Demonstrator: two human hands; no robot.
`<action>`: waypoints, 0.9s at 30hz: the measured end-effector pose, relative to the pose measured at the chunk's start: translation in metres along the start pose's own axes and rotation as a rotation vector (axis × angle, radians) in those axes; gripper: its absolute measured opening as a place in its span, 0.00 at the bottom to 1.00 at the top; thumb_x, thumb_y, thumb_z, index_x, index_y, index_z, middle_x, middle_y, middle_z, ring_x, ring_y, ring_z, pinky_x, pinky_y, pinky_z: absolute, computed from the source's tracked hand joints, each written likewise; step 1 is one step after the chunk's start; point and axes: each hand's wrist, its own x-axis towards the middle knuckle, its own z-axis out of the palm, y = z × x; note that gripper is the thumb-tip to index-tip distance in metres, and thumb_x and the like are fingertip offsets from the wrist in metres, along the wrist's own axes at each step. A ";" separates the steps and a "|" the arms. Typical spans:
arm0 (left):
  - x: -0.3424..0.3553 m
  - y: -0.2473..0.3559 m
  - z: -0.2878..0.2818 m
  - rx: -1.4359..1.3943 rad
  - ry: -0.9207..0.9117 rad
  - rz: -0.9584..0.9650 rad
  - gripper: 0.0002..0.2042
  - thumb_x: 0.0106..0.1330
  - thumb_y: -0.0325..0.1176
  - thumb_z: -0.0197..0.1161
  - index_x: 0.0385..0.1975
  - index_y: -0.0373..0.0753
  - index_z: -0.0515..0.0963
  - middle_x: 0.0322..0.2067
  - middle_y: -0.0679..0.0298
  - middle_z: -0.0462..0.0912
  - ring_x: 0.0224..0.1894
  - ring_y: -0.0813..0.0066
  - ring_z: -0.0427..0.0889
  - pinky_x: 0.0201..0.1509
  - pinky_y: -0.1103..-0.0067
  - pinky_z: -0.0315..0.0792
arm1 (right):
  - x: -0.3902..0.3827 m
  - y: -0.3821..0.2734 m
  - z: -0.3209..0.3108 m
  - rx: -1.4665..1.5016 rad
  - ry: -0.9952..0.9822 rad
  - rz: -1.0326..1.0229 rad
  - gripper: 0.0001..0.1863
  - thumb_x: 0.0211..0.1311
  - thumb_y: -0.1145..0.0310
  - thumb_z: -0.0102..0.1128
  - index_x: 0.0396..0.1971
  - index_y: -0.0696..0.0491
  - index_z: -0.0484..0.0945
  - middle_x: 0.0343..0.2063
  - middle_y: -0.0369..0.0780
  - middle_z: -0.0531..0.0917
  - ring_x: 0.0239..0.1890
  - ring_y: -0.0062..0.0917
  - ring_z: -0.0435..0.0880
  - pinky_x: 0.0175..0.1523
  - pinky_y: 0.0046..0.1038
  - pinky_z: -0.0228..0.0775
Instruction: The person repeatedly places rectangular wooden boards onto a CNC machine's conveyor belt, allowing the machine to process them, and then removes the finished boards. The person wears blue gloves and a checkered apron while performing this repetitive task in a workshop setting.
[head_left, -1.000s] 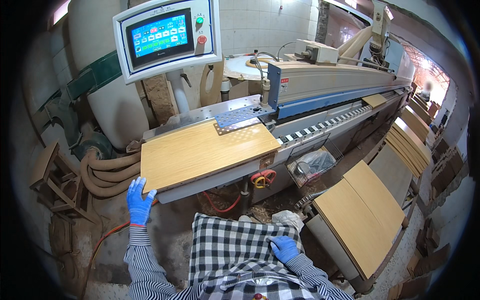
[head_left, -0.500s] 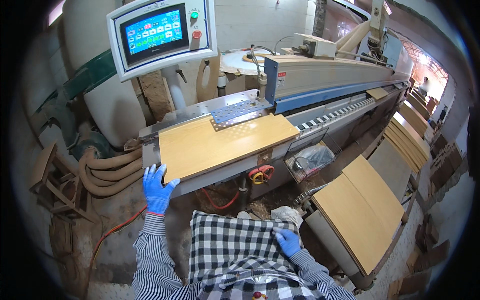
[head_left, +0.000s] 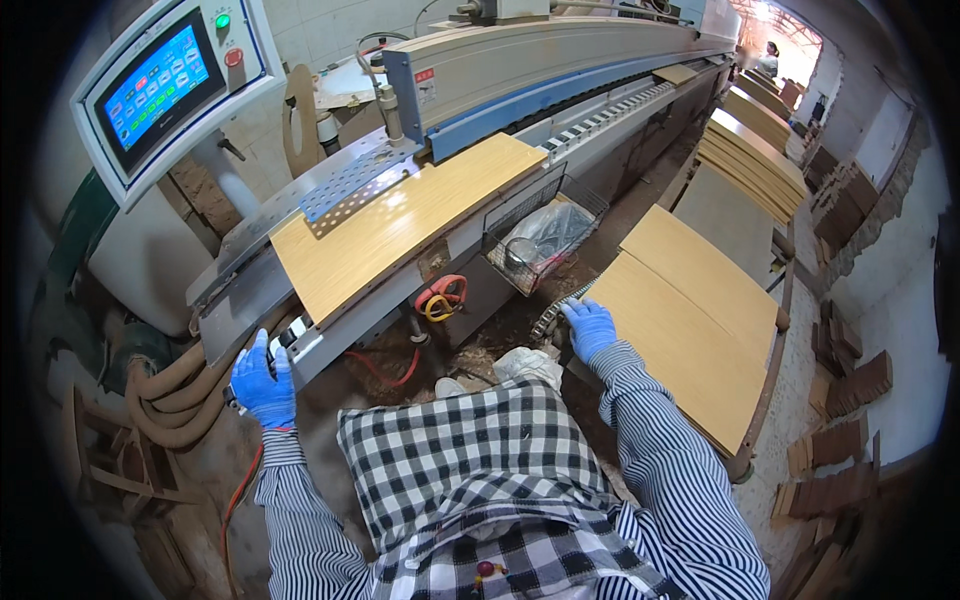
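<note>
A long wood-grain board lies on the machine's feed bed, partly beneath a blue perforated plate. At the bed's near left corner is my blue-gloved left hand, its fingers stretched out. It rests by the rail and is apart from the board's left end. My right hand, also gloved in blue, is at the near left corner of stacked yellowish boards. Its fingers are extended over the corner, and it does not visibly grip a board. The thumb is hidden.
A control panel with a lit screen stands at far left. A wire basket with a plastic bag hangs on the machine's front, beside red-and-yellow looped handles. More board stacks line the right. Thick hoses lie at lower left.
The board has slid along the bed away from my left hand, showing the rail at its left end. My right hand has left the checked apron and reached the stacked boards. My view has turned right.
</note>
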 end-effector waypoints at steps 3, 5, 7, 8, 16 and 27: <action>0.000 0.000 0.002 -0.014 0.011 -0.001 0.18 0.62 0.43 0.62 0.49 0.43 0.80 0.36 0.54 0.83 0.41 0.56 0.80 0.51 0.65 0.70 | -0.005 0.007 0.010 0.014 -0.001 -0.042 0.24 0.57 0.71 0.50 0.56 0.48 0.72 0.57 0.39 0.75 0.59 0.36 0.71 0.64 0.38 0.59; 0.003 0.007 -0.001 -0.015 -0.008 -0.034 0.17 0.64 0.42 0.61 0.49 0.43 0.80 0.35 0.55 0.83 0.41 0.57 0.80 0.52 0.65 0.70 | -0.022 -0.002 0.012 0.061 0.003 -0.034 0.23 0.56 0.70 0.51 0.55 0.49 0.73 0.56 0.40 0.76 0.58 0.37 0.71 0.63 0.38 0.60; -0.002 0.002 -0.001 0.012 0.036 -0.019 0.16 0.64 0.42 0.60 0.49 0.43 0.81 0.35 0.55 0.83 0.41 0.57 0.80 0.52 0.66 0.70 | -0.045 -0.019 0.005 0.176 0.106 -0.053 0.23 0.53 0.66 0.57 0.52 0.50 0.74 0.54 0.42 0.76 0.57 0.38 0.72 0.62 0.40 0.62; -0.001 0.004 -0.001 0.007 0.043 -0.011 0.16 0.65 0.41 0.60 0.49 0.43 0.81 0.35 0.56 0.83 0.40 0.58 0.80 0.53 0.66 0.70 | -0.058 -0.027 0.001 0.192 0.146 -0.057 0.22 0.54 0.66 0.57 0.52 0.50 0.74 0.53 0.42 0.76 0.55 0.39 0.72 0.61 0.40 0.63; 0.000 0.005 0.000 -0.001 0.043 -0.012 0.15 0.65 0.41 0.60 0.48 0.43 0.81 0.35 0.56 0.84 0.39 0.58 0.80 0.53 0.67 0.70 | -0.177 -0.068 -0.031 1.025 0.032 0.405 0.15 0.64 0.57 0.57 0.40 0.54 0.81 0.36 0.41 0.84 0.38 0.32 0.82 0.44 0.31 0.74; 0.001 0.005 -0.007 0.010 -0.004 -0.027 0.15 0.64 0.41 0.60 0.46 0.43 0.81 0.37 0.59 0.83 0.43 0.58 0.79 0.56 0.66 0.68 | -0.257 0.052 0.025 2.223 0.724 1.565 0.22 0.52 0.54 0.69 0.46 0.44 0.76 0.49 0.35 0.79 0.49 0.32 0.76 0.50 0.35 0.72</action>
